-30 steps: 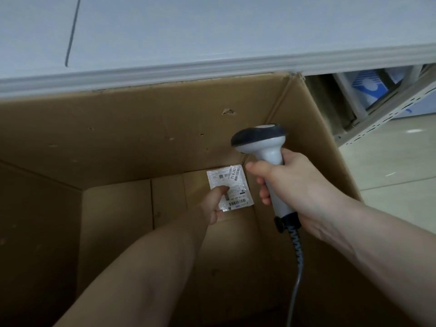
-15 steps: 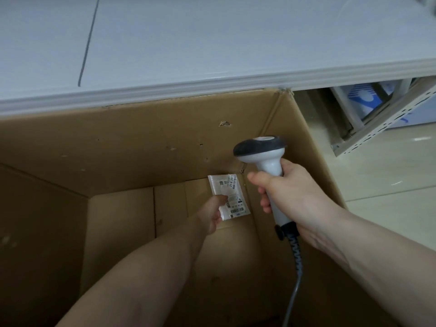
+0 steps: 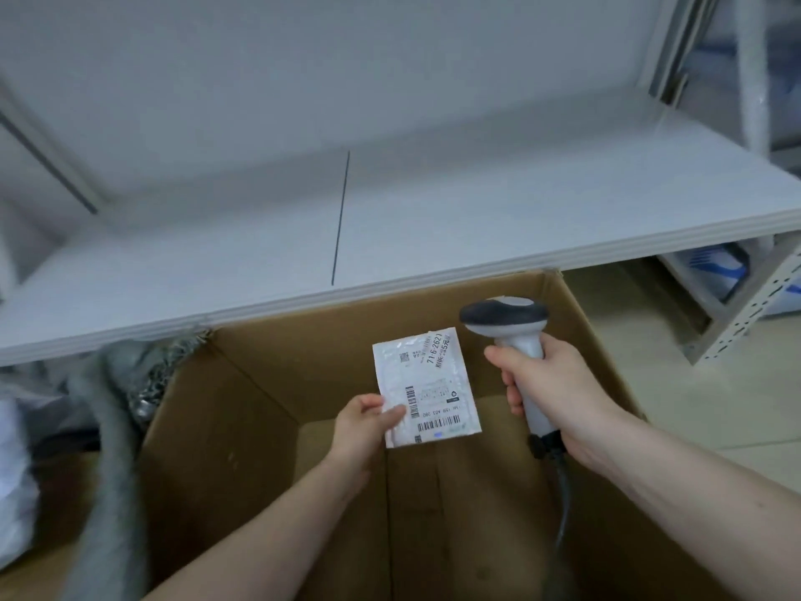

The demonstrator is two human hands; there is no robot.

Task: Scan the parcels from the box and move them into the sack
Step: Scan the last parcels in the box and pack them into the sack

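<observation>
Parcel: flat white pouch (image 3: 427, 386), label side up toward us, held above the open cardboard box (image 3: 268, 409), well clear of its floor.
Left hand: our left hand (image 3: 366, 422) pinches the pouch at its lower-left corner, thumb on top, other fingers underneath (not visible).
Right hand: our right hand (image 3: 550, 396) is wrapped round the grip of the scanner (image 3: 505, 316); head points away from us toward the box's far wall, cable hangs down into the box.
Key relation: pouch sits just left of the scanner head, apart from it; long axis runs roughly away from us, tilted a little. Long barcode lies along the near edge, close to the left thumb. Right hand is the nearer one to aim with.
Next move (our judgement): turn the scanner head left and down onto that barcode, or swing the pouch in front of it. We see no scan beam on the label.
Box: no other parcels visible on the bit of floor we can see.
Sack: grey woven material (image 3: 108, 427) left of the box, blurred (probably the sack, can't confirm).
Room: white shelf board (image 3: 433, 219) overhangs the box's far edge; metal racking (image 3: 737, 314) at right, pale tiled floor (image 3: 628, 323).
</observation>
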